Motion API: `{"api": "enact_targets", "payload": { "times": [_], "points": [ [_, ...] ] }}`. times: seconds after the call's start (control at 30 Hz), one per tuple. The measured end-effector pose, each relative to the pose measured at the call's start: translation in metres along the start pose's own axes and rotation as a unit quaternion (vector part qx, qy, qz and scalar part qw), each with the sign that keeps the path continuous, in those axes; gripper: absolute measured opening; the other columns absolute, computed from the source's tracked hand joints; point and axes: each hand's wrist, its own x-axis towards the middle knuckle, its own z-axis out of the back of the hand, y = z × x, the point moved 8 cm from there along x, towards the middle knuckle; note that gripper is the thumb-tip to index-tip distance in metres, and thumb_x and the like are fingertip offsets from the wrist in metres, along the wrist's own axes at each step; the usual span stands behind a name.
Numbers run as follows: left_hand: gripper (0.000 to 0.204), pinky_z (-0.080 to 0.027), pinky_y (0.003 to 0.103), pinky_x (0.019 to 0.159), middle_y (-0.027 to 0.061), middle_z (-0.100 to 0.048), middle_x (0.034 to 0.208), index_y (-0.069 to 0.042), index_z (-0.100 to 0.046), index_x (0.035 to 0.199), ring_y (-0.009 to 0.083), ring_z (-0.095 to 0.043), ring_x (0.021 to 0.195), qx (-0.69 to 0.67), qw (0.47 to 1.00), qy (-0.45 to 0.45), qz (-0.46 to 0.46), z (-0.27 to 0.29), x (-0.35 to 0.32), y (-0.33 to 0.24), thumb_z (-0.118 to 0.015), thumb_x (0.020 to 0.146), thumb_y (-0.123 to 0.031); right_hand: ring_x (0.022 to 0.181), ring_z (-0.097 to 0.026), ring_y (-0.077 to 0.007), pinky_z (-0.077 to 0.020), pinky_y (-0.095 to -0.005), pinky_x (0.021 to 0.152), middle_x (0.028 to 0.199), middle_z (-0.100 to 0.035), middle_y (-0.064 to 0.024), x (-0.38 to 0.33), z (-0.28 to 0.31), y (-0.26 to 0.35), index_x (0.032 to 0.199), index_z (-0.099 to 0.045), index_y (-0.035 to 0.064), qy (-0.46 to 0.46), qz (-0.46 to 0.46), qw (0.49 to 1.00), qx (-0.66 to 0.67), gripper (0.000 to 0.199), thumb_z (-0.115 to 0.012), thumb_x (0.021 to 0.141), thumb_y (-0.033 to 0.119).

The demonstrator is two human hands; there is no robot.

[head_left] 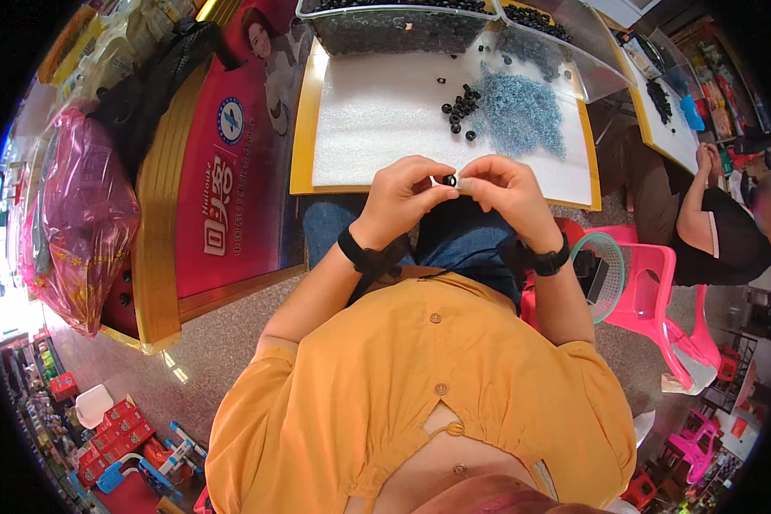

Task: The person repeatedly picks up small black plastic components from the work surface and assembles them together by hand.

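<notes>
Both hands meet just off the near edge of the foam sheet [385, 120], above the person's lap. The left hand [403, 199] pinches a small black ring [449, 180] between thumb and forefinger; the other fingers are curled in. The right hand [507, 193] has its fingertips pressed together right against the ring, apparently holding a tiny pale piece, though what it is cannot be told.

On the sheet's far right part lie a blue-grey pile [522, 111] and, just left of it, a cluster of loose black rings [460, 107]. Beyond the sheet's far edge stands a clear bin [394, 30] of black parts.

The risk, as I judge it: the pinch sits off the sheet, so a slip would likely drop the ring into the lap or onto the floor. The grips are fingertip-only and the pieces tiny, so misalignment or a fumble seems likely.
</notes>
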Motion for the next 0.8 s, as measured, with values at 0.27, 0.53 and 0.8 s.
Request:
{"api": "enact_targets", "payload": {
  "times": [0.27,0.53,0.8],
  "points": [
    [0.027,-0.05,0.026,0.061,0.0071,-0.068,0.087,-0.004,-0.07,0.1,0.0156,-0.063,0.071,0.082,0.991,0.009,-0.109,-0.003,-0.001,-0.02,-0.081,0.075,-0.007,0.06,-0.054,-0.0042,-0.0409,-0.0181,0.052,0.076,-0.064,0.0008,-0.007,-0.009,-0.009,0.092,-0.068,0.0013,-0.013,-0.026,0.998,0.062,0.014,-0.073,0.086,0.012],
    [0.027,-0.051,0.025,0.061,0.008,-0.068,0.088,-0.004,-0.07,0.101,0.0158,-0.064,0.072,0.054,0.989,0.005,-0.136,0.003,-0.003,-0.026,-0.08,0.076,-0.005,0.064,-0.054,-0.0062,-0.0429,-0.0194,0.057,0.08,-0.062,-0.0009,-0.001,-0.026,-0.025,0.096,-0.061,0.0041,0.043,-0.041,0.978,0.2,0.018,-0.072,0.088,0.015],
    [0.025,-0.051,0.028,0.062,0.009,-0.066,0.086,-0.004,-0.069,0.101,0.019,-0.062,0.071,0.019,0.997,0.04,-0.063,0.001,-0.001,-0.012,-0.077,0.077,-0.005,0.066,-0.054,-0.0068,-0.0441,-0.0201,0.058,0.081,-0.061,0.0006,-0.001,-0.029,-0.04,0.101,-0.059,0.0057,0.045,-0.048,0.963,0.262,0.019,-0.069,0.092,0.019]
  ]
}}
